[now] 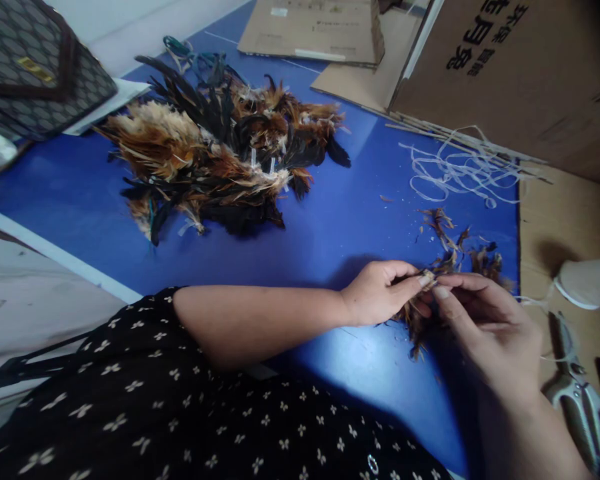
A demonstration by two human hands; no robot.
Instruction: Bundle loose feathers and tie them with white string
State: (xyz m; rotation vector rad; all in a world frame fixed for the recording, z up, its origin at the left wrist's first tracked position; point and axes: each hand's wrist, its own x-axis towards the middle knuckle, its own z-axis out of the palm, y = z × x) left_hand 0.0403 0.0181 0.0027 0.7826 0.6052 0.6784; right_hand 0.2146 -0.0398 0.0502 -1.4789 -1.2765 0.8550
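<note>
My left hand (383, 292) is closed on a small bunch of brown feathers (414, 327), with the thumb pressed near the pale quill ends. Close against it, my right hand (490, 320) pinches at those same ends between thumb and forefinger. What lies right between the right fingertips is too small to make out. Feather tips hang below the hands. Loose dark brown feathers (447, 237) lie on the blue table just beyond them. A thin white string (533, 301) shows to the right of my right hand.
A big pile of brown, black and cream feathers (220, 153) spreads over the blue table (320, 233). Tangled white string (460, 167) lies at the right, by a large cardboard box (530, 80). Scissors (580, 393) and a white spool (587, 283) rest on cardboard. A patterned bag (35, 67) stands left.
</note>
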